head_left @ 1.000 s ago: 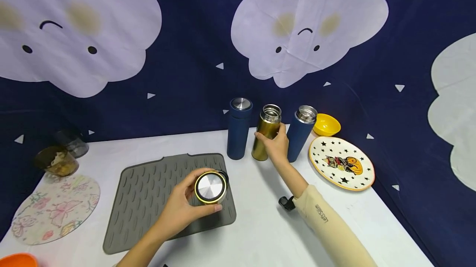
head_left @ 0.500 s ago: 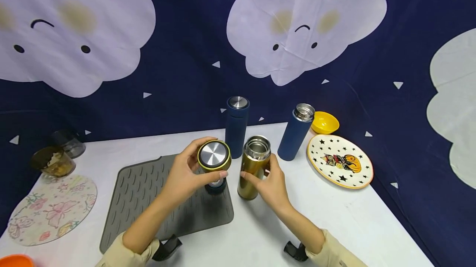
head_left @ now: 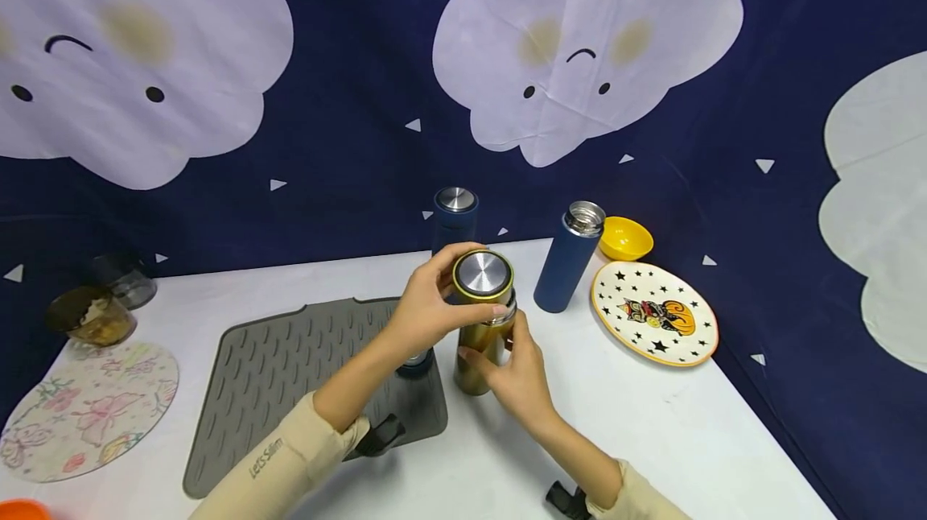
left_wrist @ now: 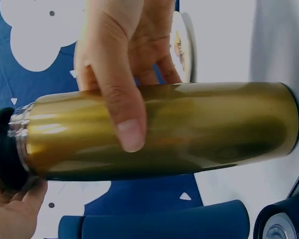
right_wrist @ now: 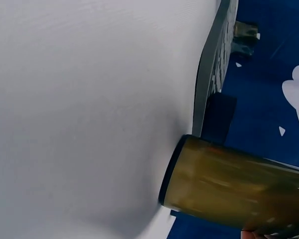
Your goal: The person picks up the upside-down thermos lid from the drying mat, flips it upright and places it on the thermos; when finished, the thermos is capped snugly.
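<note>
A gold flask (head_left: 479,351) stands upright on the white table (head_left: 673,423), just right of the grey mat (head_left: 290,375). My right hand (head_left: 517,375) grips its body, with the thumb (left_wrist: 124,114) across the gold wall (left_wrist: 204,129). My left hand (head_left: 427,311) holds a gold-rimmed lid with a steel top (head_left: 482,274) on the flask's mouth. The steel threaded neck (left_wrist: 21,119) still shows below the lid. The flask's base (right_wrist: 229,191) rests on the table (right_wrist: 89,99).
A capped blue flask (head_left: 455,214) and an uncapped blue flask (head_left: 568,258) stand behind. A dark blue lid (head_left: 416,363) lies on the mat's right edge. A star plate (head_left: 654,312) and yellow bowl (head_left: 627,238) are right. Glass jars (head_left: 90,315) and a floral mat (head_left: 80,411) are left.
My right hand drew the gold flask from the back row toward me. My left hand lifted the lid off the mat and brought it right onto the flask's mouth.
</note>
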Motion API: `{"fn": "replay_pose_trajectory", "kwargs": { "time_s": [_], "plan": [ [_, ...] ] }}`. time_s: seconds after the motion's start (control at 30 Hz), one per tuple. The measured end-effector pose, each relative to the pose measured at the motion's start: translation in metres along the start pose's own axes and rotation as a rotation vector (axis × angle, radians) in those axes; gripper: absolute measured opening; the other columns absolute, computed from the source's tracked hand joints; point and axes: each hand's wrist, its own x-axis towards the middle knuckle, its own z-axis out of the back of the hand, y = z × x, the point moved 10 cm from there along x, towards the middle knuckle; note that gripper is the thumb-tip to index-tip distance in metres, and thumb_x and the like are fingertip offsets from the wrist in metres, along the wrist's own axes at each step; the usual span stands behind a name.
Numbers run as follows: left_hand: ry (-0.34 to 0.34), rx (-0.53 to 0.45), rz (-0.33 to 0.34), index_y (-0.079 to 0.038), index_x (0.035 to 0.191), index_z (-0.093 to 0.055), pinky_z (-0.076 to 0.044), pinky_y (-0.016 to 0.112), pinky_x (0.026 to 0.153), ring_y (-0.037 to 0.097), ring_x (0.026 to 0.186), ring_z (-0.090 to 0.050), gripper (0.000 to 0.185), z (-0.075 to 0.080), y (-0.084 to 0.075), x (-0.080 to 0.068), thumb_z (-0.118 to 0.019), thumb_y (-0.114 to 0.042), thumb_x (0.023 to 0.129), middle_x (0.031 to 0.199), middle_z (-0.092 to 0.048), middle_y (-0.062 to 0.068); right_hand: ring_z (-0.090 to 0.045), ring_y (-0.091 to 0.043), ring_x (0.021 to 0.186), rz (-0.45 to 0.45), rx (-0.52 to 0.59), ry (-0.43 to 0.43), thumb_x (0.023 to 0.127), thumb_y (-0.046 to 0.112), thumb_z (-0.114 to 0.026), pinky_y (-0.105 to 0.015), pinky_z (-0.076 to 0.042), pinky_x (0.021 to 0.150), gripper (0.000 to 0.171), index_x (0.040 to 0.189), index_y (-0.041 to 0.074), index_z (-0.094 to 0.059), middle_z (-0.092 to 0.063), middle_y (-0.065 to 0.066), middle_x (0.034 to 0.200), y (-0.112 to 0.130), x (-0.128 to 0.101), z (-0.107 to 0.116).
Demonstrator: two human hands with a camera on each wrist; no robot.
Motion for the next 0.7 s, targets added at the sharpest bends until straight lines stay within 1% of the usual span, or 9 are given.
{"fn": "replay_pose_trajectory", "kwargs": {
  "time_s": [0.13,0.3,0.37,0.47,0.53,0.57,0.63,0.7],
  "plan": [
    [0.028,0.055,-0.030,-0.012,0.134,-0.056,-0.054,0.036,0.094,0.018,0.105,-0.065,0.068,-0.010,0.007,0.003,-0.087,-0.007,0.073,0.121,-0.065,0.006,-0.064,-0.031,0.108,0.014,-0.016,0.000,0.079,0.021,-0.084,-0.049,-0.053,0.091,0.053,0.116,0.008,-0.048,-0.065,-0.012,0.114,0.000,0.000,0.000],
    [0.062,0.152,-0.061,-0.010,0.133,-0.056,-0.056,0.039,0.089,0.017,0.100,-0.067,0.066,-0.015,0.014,0.003,-0.087,-0.012,0.075,0.119,-0.068,0.007,-0.065,-0.031,0.107,0.028,-0.032,-0.014,0.078,0.023,-0.084,-0.048,-0.053,0.089,0.054,0.117,0.008,-0.049,-0.066,-0.013,0.114,0.001,-0.001,0.002],
    [0.080,0.169,-0.066,-0.010,0.134,-0.056,-0.055,0.039,0.090,0.018,0.102,-0.066,0.066,-0.016,0.015,0.004,-0.086,-0.013,0.076,0.119,-0.067,0.006,-0.064,-0.031,0.106,0.034,-0.032,-0.018,0.078,0.023,-0.084,-0.047,-0.053,0.089,0.055,0.118,0.008,-0.049,-0.066,-0.013,0.114,0.001,-0.001,0.002],
    [0.100,0.182,-0.058,-0.009,0.137,-0.056,-0.050,0.042,0.098,0.021,0.109,-0.060,0.067,-0.014,0.016,0.005,-0.085,-0.013,0.076,0.123,-0.060,0.008,-0.064,-0.030,0.105,0.043,-0.031,-0.022,0.079,0.023,-0.084,-0.046,-0.053,0.088,0.056,0.119,0.007,-0.049,-0.066,-0.012,0.112,0.001,-0.001,0.002],
    [0.118,0.181,-0.052,-0.009,0.143,-0.050,-0.046,0.047,0.102,0.023,0.114,-0.055,0.073,-0.015,0.017,0.005,-0.083,-0.013,0.078,0.125,-0.053,0.010,-0.064,-0.029,0.106,0.046,-0.027,-0.019,0.079,0.023,-0.084,-0.046,-0.052,0.089,0.056,0.120,0.006,-0.050,-0.066,-0.010,0.111,0.001,-0.001,0.001],
    [0.123,0.173,-0.048,-0.010,0.147,-0.046,-0.042,0.049,0.105,0.024,0.117,-0.052,0.078,-0.016,0.017,0.004,-0.082,-0.013,0.078,0.127,-0.049,0.011,-0.064,-0.028,0.106,0.048,-0.026,-0.018,0.079,0.023,-0.084,-0.046,-0.052,0.089,0.056,0.120,0.006,-0.050,-0.066,-0.010,0.110,0.001,0.000,0.000],
    [0.124,0.139,-0.034,-0.014,0.154,-0.033,-0.040,0.052,0.108,0.025,0.121,-0.050,0.090,-0.019,0.019,0.002,-0.081,-0.014,0.078,0.131,-0.047,0.012,-0.064,-0.028,0.107,0.044,-0.013,-0.011,0.079,0.021,-0.084,-0.047,-0.052,0.090,0.056,0.120,0.006,-0.050,-0.066,-0.009,0.111,0.001,-0.001,0.000],
    [0.089,0.104,-0.020,-0.017,0.156,-0.024,-0.042,0.051,0.107,0.025,0.121,-0.053,0.099,-0.022,0.021,0.001,-0.083,-0.016,0.076,0.133,-0.050,0.011,-0.064,-0.027,0.108,0.039,-0.010,-0.005,0.079,0.020,-0.084,-0.048,-0.052,0.090,0.056,0.121,0.006,-0.050,-0.066,-0.009,0.113,0.002,-0.001,-0.001]
  ]
}}
